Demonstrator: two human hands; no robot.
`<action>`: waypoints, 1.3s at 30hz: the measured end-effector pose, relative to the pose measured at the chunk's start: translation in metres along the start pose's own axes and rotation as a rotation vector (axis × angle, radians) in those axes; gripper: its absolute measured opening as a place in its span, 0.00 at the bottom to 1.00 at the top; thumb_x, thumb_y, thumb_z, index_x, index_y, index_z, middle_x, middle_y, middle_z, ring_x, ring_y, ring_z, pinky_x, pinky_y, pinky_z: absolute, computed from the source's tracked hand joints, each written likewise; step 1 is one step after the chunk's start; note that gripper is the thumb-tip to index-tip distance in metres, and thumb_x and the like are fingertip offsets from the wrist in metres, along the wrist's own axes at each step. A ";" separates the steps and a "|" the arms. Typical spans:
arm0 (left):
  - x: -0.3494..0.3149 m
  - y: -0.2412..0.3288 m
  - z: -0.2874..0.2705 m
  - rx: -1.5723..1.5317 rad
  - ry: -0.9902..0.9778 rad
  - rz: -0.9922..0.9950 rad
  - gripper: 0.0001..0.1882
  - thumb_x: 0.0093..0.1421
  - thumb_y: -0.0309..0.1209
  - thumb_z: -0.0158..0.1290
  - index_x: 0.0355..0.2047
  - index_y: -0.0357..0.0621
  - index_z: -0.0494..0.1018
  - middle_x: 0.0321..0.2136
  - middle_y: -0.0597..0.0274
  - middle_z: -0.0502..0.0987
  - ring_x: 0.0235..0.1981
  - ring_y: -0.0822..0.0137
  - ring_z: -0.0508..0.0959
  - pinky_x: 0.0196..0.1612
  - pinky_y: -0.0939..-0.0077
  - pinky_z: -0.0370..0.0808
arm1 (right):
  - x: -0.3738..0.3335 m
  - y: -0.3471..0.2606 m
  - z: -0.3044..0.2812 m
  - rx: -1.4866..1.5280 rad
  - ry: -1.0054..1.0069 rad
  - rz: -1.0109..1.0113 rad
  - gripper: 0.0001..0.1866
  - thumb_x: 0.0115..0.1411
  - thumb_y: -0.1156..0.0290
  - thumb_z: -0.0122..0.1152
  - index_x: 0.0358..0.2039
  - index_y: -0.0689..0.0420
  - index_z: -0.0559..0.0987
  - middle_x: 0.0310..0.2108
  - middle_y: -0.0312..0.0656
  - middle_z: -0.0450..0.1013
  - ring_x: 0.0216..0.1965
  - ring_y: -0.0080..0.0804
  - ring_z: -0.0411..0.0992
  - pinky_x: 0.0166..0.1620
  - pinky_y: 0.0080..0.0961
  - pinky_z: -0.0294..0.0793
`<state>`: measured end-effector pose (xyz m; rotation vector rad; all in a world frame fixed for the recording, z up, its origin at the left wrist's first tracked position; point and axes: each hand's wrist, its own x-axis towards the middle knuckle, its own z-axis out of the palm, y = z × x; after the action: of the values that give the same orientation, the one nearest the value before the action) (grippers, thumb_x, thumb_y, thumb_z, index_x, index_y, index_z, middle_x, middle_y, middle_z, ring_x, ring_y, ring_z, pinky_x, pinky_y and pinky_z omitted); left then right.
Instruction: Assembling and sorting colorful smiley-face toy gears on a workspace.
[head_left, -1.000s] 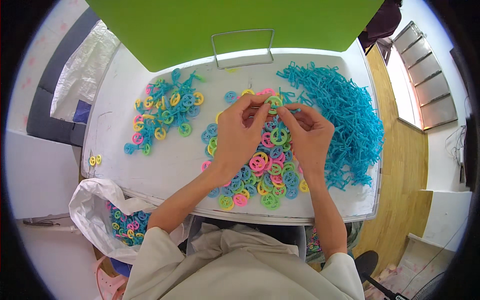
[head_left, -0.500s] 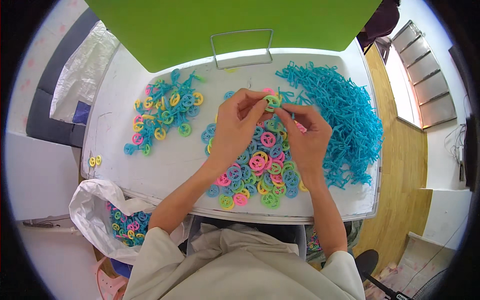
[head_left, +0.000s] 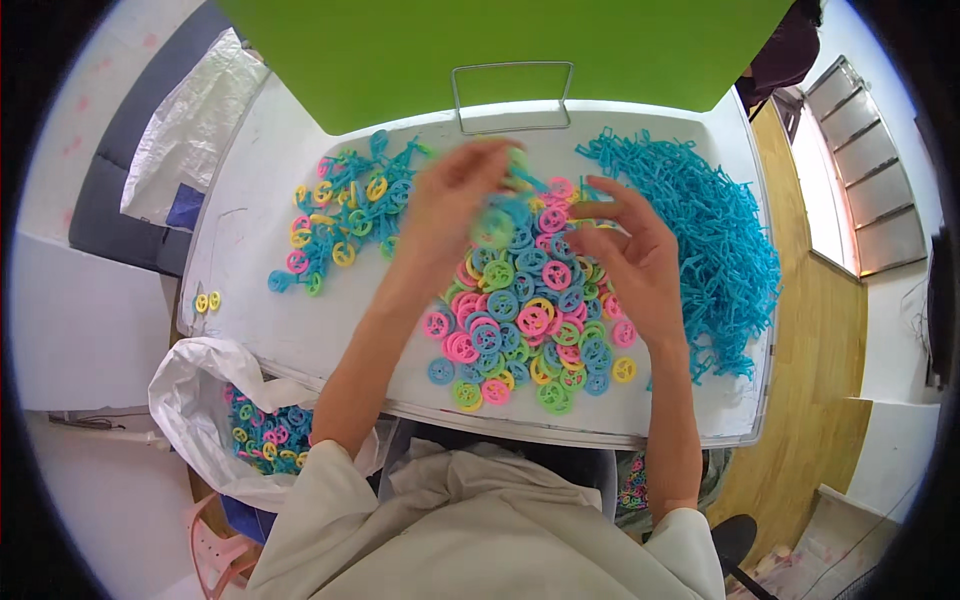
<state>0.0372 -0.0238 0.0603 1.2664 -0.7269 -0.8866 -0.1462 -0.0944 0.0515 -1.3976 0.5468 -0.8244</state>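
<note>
My left hand (head_left: 455, 200), smeared by motion, is over the upper left of the wheel pile. At its fingertips is a light green plastic wheel (head_left: 517, 165) with a blue stem, also blurred. Below the palm shows another blurred green wheel (head_left: 492, 230); whether the hand touches it I cannot tell. My right hand (head_left: 640, 260) hovers over the pile's right side, thumb and fingers apart, with nothing visible between them. Beneath both hands spreads a heap of small spoked wheels (head_left: 535, 320) in pink, blue, green and yellow.
To the right lies a large mound of blue plastic stems (head_left: 725, 260). Wheels joined to blue stems (head_left: 335, 220) form a group at the left. A white sack (head_left: 185, 390) holds more joined pieces. A green panel (head_left: 510, 40) with a wire handle (head_left: 515, 65) stands behind the white table (head_left: 270, 340).
My hands have separated. The left has moved left with the green wheel and blue stem, while the right has let go and opened. The whole view has shifted slightly.
</note>
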 end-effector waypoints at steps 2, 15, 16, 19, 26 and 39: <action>0.013 0.014 -0.036 0.361 0.193 0.205 0.11 0.62 0.35 0.52 0.39 0.42 0.77 0.28 0.67 0.77 0.31 0.74 0.77 0.30 0.81 0.69 | 0.005 0.008 -0.007 -0.158 0.121 -0.023 0.18 0.57 0.79 0.58 0.49 0.60 0.73 0.38 0.41 0.76 0.35 0.20 0.73 0.39 0.18 0.73; 0.017 0.000 -0.057 1.402 0.542 0.797 0.13 0.53 0.25 0.55 0.41 0.45 0.76 0.35 0.51 0.75 0.35 0.55 0.76 0.38 0.61 0.73 | 0.009 0.013 -0.057 -1.004 0.368 -0.243 0.09 0.54 0.76 0.61 0.36 0.56 0.80 0.32 0.39 0.77 0.28 0.29 0.72 0.34 0.25 0.71; 0.013 -0.006 -0.045 1.142 0.272 0.568 0.13 0.52 0.26 0.56 0.40 0.44 0.76 0.35 0.51 0.75 0.34 0.55 0.76 0.37 0.62 0.73 | 0.008 0.015 -0.057 -1.003 0.368 -0.241 0.09 0.54 0.76 0.61 0.36 0.56 0.80 0.32 0.39 0.77 0.28 0.29 0.72 0.34 0.25 0.71; 0.003 -0.024 -0.026 0.914 -0.065 0.286 0.13 0.50 0.25 0.58 0.38 0.42 0.76 0.33 0.51 0.75 0.33 0.55 0.77 0.36 0.64 0.73 | 0.009 0.022 -0.050 -0.962 0.278 -0.137 0.09 0.54 0.76 0.60 0.37 0.57 0.80 0.33 0.41 0.77 0.26 0.33 0.73 0.32 0.27 0.72; 0.010 -0.045 -0.018 0.956 -0.117 0.355 0.12 0.52 0.25 0.57 0.39 0.40 0.76 0.29 0.57 0.77 0.26 0.64 0.75 0.32 0.73 0.72 | 0.018 0.051 -0.044 -1.212 0.325 -0.133 0.12 0.56 0.69 0.61 0.40 0.57 0.79 0.28 0.48 0.76 0.28 0.41 0.75 0.32 0.34 0.73; 0.003 -0.016 -0.004 0.358 -0.155 0.037 0.11 0.64 0.29 0.48 0.44 0.42 0.76 0.30 0.64 0.77 0.29 0.77 0.76 0.29 0.83 0.72 | 0.018 0.025 -0.042 -0.957 0.287 0.169 0.28 0.53 0.72 0.61 0.55 0.64 0.68 0.31 0.44 0.77 0.30 0.33 0.77 0.37 0.28 0.76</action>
<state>0.0398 -0.0258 0.0443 1.5029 -1.0640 -0.8548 -0.1627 -0.1361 0.0240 -2.0566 1.3831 -0.6393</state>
